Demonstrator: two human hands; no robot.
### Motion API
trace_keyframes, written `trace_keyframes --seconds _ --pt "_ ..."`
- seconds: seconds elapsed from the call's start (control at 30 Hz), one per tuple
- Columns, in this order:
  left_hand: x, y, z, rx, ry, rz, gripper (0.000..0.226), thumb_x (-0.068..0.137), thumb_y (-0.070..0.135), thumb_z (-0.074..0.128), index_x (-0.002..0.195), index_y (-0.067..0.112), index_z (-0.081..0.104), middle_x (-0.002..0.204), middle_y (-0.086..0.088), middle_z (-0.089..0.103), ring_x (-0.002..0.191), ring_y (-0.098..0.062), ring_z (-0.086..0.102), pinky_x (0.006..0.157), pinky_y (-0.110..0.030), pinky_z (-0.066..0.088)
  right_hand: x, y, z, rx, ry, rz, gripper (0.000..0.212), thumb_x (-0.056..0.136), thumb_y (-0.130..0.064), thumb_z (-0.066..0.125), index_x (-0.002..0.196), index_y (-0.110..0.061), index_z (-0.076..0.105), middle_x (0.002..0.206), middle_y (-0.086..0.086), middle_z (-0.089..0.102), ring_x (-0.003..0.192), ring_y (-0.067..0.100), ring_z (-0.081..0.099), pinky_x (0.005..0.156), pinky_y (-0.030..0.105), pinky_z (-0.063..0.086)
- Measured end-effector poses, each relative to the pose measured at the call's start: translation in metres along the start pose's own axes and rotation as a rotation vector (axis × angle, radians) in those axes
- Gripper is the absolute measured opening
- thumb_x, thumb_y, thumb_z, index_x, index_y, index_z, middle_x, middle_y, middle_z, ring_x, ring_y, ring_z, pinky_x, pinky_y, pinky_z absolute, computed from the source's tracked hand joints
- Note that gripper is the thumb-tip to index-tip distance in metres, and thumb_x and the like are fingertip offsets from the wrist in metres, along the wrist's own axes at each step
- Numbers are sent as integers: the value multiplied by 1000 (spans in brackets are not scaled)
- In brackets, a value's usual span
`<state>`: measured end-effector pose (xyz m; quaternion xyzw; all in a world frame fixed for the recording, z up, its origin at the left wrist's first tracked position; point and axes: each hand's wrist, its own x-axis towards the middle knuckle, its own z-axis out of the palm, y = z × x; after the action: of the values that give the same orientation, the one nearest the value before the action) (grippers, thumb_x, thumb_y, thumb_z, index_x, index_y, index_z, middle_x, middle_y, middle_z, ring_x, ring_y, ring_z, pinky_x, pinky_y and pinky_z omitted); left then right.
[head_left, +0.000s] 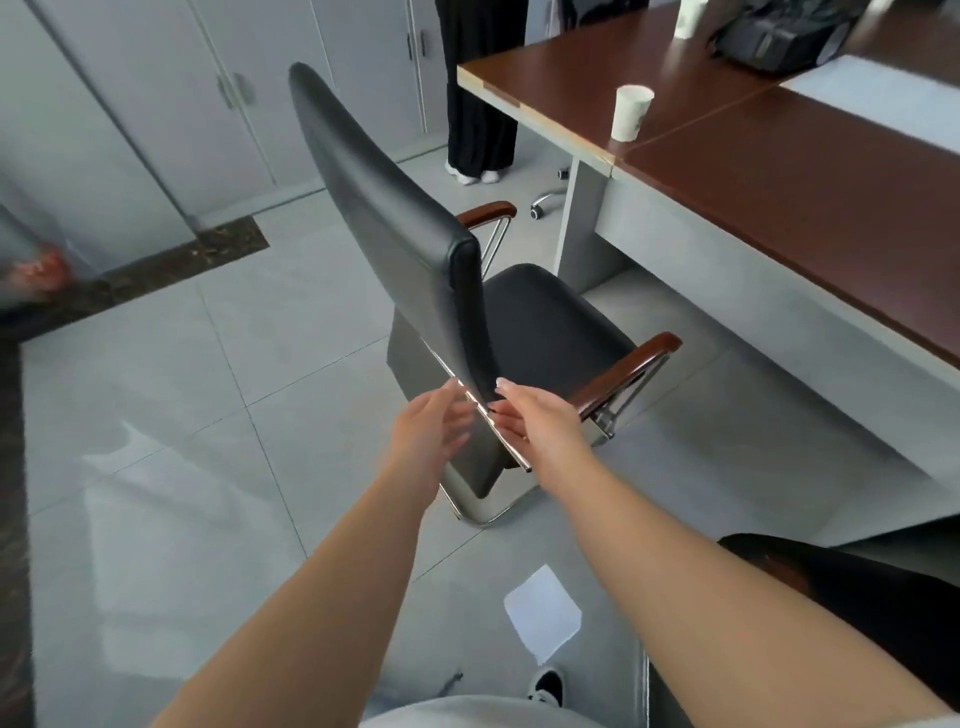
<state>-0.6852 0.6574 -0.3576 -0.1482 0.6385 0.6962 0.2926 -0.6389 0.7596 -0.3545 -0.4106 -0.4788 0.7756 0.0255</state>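
A black office chair (395, 208) with a tall leather back, wooden armrests and a chrome frame stands in front of me, facing the desk. My left hand (431, 431) and my right hand (535, 421) reach out on either side of the lower edge of the chair back. Both have their fingers spread and relaxed. The chrome rail of the back runs between them. Whether the fingertips touch the chair is not clear.
A brown desk (779, 171) stretches along the right with a white paper cup (629, 111) and a black bag (779, 36) on it. Another person stands by the grey cabinets (156, 104) behind. A white sheet (543, 613) lies on the tiled floor near my shoe.
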Motion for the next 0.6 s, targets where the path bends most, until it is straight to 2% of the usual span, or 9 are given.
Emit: trace_keyframes --seconds 0.1,0.2,0.27,0.43,0.6 --pt "10 22 -52 -104 22 21 11 90 25 58 83 18 63 78 -1 64 75 -14 58 77 -26 48 -2 11 55 -10 -14 -24 9 87 -17 64 83 -10 61 72 2 62 69 12 60 77 24 52" --pt "25 55 -111 -120 -25 85 8 90 23 58 86 18 63 75 1 64 72 -11 59 73 -24 48 -6 9 117 90 -47 -92 11 87 -14 64 79 -10 57 72 4 61 65 11 58 65 17 52" --pt "36 80 -144 -66 -81 132 9 89 25 59 88 18 63 72 3 66 73 -11 61 75 -25 49 -12 3 157 149 -49 -134 12 88 -13 63 79 -10 56 71 3 60 63 10 57 59 14 52" --pt "54 145 -192 47 -246 238 13 90 28 58 94 16 61 80 2 64 75 -10 60 78 -25 49 -22 -17 234 68 -49 -345 10 88 -18 64 81 -13 58 73 -1 63 67 8 60 74 20 52" --pt "70 195 -183 230 -450 315 10 90 30 57 87 20 60 78 6 62 79 -10 58 83 -27 46 -31 -64 234 -139 128 -606 10 85 -25 66 76 -22 62 77 -6 67 76 6 64 81 21 53"
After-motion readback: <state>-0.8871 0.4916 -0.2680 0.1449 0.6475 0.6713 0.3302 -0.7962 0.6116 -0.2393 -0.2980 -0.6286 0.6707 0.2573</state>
